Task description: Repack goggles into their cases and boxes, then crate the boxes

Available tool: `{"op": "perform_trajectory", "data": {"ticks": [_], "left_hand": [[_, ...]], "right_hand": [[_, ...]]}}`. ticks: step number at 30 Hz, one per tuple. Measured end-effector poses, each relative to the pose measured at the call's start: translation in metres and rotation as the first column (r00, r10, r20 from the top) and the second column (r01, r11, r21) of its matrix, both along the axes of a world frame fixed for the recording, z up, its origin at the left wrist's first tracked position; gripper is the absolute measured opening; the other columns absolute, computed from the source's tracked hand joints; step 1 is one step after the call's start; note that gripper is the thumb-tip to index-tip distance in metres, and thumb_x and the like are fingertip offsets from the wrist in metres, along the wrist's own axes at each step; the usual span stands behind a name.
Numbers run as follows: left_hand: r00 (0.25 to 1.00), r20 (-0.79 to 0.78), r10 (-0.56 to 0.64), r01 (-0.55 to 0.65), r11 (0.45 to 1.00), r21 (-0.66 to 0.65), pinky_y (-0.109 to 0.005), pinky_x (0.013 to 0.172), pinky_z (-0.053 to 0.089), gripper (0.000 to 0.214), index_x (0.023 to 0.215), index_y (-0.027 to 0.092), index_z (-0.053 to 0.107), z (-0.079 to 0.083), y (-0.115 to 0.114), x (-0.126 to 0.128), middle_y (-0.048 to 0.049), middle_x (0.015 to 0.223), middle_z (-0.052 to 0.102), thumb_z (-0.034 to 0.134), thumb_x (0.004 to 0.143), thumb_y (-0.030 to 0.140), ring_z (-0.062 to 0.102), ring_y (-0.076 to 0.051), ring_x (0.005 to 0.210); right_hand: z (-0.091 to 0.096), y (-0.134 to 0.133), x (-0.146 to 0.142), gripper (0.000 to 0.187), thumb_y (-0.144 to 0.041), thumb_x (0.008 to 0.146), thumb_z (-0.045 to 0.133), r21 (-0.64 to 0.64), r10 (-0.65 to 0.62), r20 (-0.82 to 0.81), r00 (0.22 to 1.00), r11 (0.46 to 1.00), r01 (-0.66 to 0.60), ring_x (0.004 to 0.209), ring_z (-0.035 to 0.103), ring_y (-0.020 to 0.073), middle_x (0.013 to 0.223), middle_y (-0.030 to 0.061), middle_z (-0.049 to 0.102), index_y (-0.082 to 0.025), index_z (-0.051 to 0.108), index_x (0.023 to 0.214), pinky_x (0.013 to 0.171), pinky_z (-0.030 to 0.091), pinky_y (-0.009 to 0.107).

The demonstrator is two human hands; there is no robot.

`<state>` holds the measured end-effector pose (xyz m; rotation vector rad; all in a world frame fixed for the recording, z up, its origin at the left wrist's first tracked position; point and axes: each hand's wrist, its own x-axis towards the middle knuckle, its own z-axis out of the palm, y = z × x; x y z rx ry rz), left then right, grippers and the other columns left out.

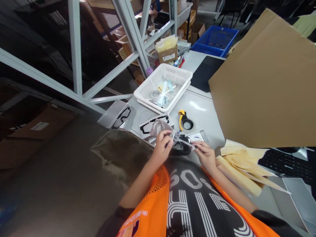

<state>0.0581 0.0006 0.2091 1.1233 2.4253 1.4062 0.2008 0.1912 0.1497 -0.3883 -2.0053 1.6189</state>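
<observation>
My left hand is closed on a grey cloth and pinches the clear plastic wrapping that stretches across to my right hand, which grips its other end. A dark, glasses-like object lies just under the wrapping between both hands, close to my chest. Beside my left hand lies a grey box printed with a picture of black glasses, and a second such box lies further left.
A white plastic basket with small labels stands behind the boxes. A yellow-handled cutter lies on the white table. A big cardboard sheet stands right, with yellowish paper sleeves and a keyboard. Metal shelving rises at left.
</observation>
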Motion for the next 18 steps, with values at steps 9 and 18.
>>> {"op": "perform_trajectory", "data": {"ticks": [9,18], "left_hand": [[0.999,-0.032,0.019,-0.018,0.999,0.046,-0.044,0.106,0.042,0.020,0.085,0.023,0.058,0.011,0.000,0.004,-0.0079,0.127,0.065,0.047,0.101,0.029,0.058,-0.023,0.119],[0.981,0.061,0.185,-0.187,0.982,0.026,-0.040,0.095,0.050,0.022,0.082,0.023,0.059,0.006,-0.005,0.008,-0.0068,0.109,0.068,0.048,0.100,0.031,0.064,-0.021,0.105]], "right_hand": [[0.016,0.001,0.005,0.017,-0.018,0.091,0.065,0.183,0.023,-0.045,0.999,0.983,-0.014,0.094,0.074,0.0214,0.103,0.0084,0.077,-0.025,0.079,0.098,0.083,0.061,0.036],[0.015,0.005,0.008,0.015,-0.024,0.091,0.066,0.230,0.013,0.007,1.000,0.973,-0.014,0.093,0.074,0.0229,0.104,0.0091,0.077,-0.026,0.080,0.098,0.083,0.062,0.039]]}}
